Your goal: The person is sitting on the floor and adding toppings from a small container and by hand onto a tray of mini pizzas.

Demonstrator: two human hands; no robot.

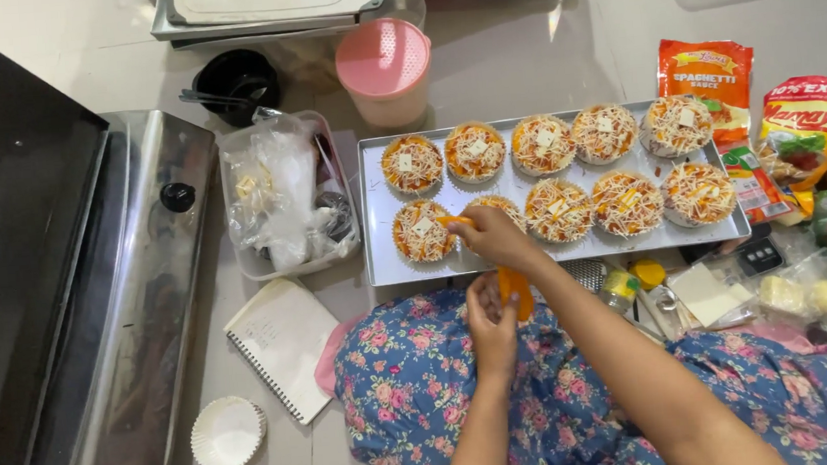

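Ten topped mini pizzas [544,143] fill the tray [382,264]; right hand [495,238] pinches an orange strip [452,221] over one, left hand [492,325] pinching orange slices [516,291]. Topping seems underway; placing needs precision.

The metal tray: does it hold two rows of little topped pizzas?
Yes, the metal tray carries two rows of five small cheese-topped pizzas, the right hand covering one.

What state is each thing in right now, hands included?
Baking tray: flat on the floor, carrying ten topped mini pizzas.
Right hand: over the front row, pinching an orange strip.
Left hand: holding an orange piece.
Pink container: upright, lid on.
Notebook: open.
Paper liners: stacked, unfilled.
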